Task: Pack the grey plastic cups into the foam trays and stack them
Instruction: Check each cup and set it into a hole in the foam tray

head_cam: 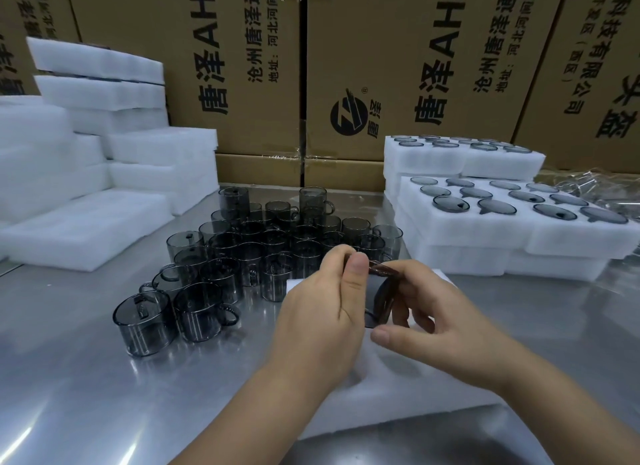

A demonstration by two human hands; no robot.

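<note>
Held cup: one grey cup (379, 293) is held tilted just above the foam tray (398, 388); it is not yet seated.
Left hand (318, 312): the cup's upper rim is pinched between the thumb and the curled fingers (356, 267).
Right hand (436, 312): its fingers are curled round the cup's far side.
Slip risk: smooth plastic is held only at its edges, so the cup could be dropped onto the foam tray.
Seating risk: the pockets are hidden by the hands. If the cup were pressed in askew, the foam could be torn or the cup left standing proud.
Loose cups (242, 253): they are crowded on the tabletop (104, 395), just left of and behind the foam tray, where they could be knocked over by a forearm.
Packed stack (485, 243): it is set behind and right of the foam tray, with its layers offset, so it could be tipped by an off-centre tray.
</note>
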